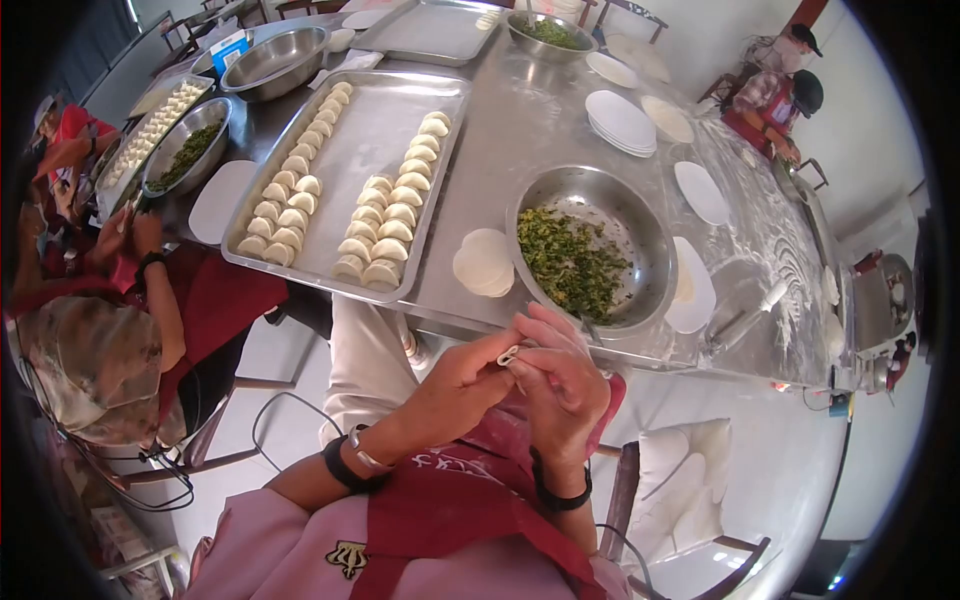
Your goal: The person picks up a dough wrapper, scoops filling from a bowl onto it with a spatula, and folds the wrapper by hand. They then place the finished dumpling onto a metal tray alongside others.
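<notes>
Both of my hands meet over my lap, just off the table's near edge. Between them is a dumpling, of which only a small pale folded end shows. My left hand pinches it from the left side. My right hand closes on it from the right, and the fingers hide most of it. Just beyond my hands stands a steel bowl holding chopped green filling. A stack of round dough wrappers lies left of the bowl. Farther left, a metal tray carries rows of folded dumplings.
White plates and dusted flour cover the table's right side. Another filling bowl and an empty steel bowl stand at left. A co-worker sits close on my left; a person works at far right. A cushioned chair stands at right.
</notes>
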The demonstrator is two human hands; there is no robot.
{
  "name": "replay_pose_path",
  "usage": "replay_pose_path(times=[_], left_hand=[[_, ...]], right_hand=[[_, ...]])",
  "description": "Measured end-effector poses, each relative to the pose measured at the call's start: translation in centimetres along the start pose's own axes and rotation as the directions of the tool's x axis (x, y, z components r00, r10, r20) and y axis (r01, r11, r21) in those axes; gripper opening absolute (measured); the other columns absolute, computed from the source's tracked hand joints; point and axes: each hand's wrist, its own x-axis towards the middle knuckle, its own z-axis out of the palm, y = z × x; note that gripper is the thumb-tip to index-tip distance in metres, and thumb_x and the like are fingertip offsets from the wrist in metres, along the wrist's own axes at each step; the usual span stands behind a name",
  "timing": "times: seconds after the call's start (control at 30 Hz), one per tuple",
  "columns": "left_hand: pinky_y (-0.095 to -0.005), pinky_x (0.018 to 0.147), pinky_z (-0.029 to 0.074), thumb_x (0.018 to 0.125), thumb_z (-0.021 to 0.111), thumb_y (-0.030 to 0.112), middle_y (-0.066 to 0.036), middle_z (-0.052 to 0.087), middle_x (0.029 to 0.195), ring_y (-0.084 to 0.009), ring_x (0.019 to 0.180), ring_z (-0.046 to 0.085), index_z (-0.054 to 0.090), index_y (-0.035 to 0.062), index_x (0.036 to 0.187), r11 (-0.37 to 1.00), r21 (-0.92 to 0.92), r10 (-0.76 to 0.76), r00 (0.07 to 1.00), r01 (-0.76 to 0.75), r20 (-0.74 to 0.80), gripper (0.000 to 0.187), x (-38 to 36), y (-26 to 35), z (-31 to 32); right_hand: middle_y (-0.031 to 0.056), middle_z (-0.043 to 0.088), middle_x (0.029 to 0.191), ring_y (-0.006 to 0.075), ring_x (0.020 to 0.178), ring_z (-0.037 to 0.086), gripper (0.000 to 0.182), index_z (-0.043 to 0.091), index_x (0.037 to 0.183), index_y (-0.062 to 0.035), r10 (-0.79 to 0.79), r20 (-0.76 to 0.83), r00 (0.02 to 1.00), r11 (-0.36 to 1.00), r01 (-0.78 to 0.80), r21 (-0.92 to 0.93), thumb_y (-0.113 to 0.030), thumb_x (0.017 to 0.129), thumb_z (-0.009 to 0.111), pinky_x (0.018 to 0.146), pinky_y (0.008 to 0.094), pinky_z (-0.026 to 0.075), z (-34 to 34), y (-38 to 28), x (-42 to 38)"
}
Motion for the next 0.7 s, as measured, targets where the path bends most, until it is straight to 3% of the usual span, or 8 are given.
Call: replay_pose_path(times=[0.03,0.23,0.33,0.43,0.63,0.7], left_hand=[[-0.0261,0.092,0.051,0.100,0.053,0.005,-0.008,0.063,0.119,-0.0106,0.107,0.060,0.042,-0.0032,0.144,0.999,0.044,-0.004,1.000,0.003,0.022,0.047,-0.1,-0.1,-0.2],[-0.0259,0.089,0.053,0.099,0.054,0.003,-0.008,0.064,0.118,-0.0097,0.103,0.061,0.042,-0.0024,0.144,0.988,-0.154,0.025,1.000,-0.026,-0.005,0.047,0.1,-0.6,0.0],[-0.0258,0.087,0.053,0.099,0.054,0.002,-0.007,0.064,0.115,-0.0099,0.100,0.062,0.045,-0.0018,0.141,0.998,-0.066,-0.009,0.999,0.012,0.046,0.043,0.1,-0.4,-0.3],[-0.0259,0.086,0.053,0.099,0.053,0.003,-0.007,0.063,0.113,-0.0098,0.100,0.062,0.048,-0.0011,0.137,0.996,-0.082,0.020,1.000,-0.019,0.014,0.038,-0.3,0.0,0.1],[-0.0269,0.085,0.053,0.100,0.051,0.006,-0.006,0.063,0.114,-0.0103,0.100,0.062,0.046,-0.0013,0.139,0.999,0.042,0.021,0.998,-0.024,0.067,0.040,0.0,-0.8,-0.3],[-0.0264,0.084,0.053,0.100,0.052,0.006,-0.006,0.064,0.111,-0.0093,0.096,0.062,0.046,-0.0016,0.141,0.986,-0.168,0.004,1.000,-0.007,-0.019,0.042,-0.1,-0.5,0.5]], right_hand=[[0.0176,0.072,0.110,0.0384,0.120,0.061,0.016,0.071,0.090,-0.0016,-0.013,-0.005,1.000,1.000,0.013,0.003,-0.002,0.074,0.077,0.101,0.0443,0.047,0.0,0.1,-0.1],[0.0156,0.071,0.117,0.0376,0.126,0.057,0.021,0.072,0.094,-0.0030,0.083,0.053,0.995,0.995,-0.080,-0.059,-0.004,0.073,0.078,0.102,0.0439,0.047,-0.4,-1.4,0.7],[0.0152,0.069,0.120,0.0364,0.129,0.055,0.024,0.073,0.096,-0.0030,0.111,0.115,0.987,0.993,-0.105,-0.057,-0.006,0.073,0.079,0.103,0.0436,0.047,-0.7,-1.6,0.8],[0.0153,0.071,0.116,0.0368,0.125,0.058,0.022,0.073,0.094,-0.0026,0.022,0.094,0.995,1.000,-0.021,-0.014,-0.008,0.073,0.079,0.101,0.0442,0.048,-0.6,-0.3,0.1],[0.0155,0.074,0.106,0.0379,0.112,0.065,0.014,0.073,0.087,-0.0018,0.003,0.046,0.999,1.000,-0.003,0.004,-0.003,0.074,0.077,0.094,0.0438,0.051,-0.1,-0.3,-0.3],[0.0158,0.073,0.106,0.0374,0.111,0.066,0.014,0.073,0.088,-0.0014,0.017,0.002,1.000,1.000,-0.017,-0.006,-0.003,0.074,0.076,0.095,0.0432,0.050,0.2,-0.1,-0.5]])
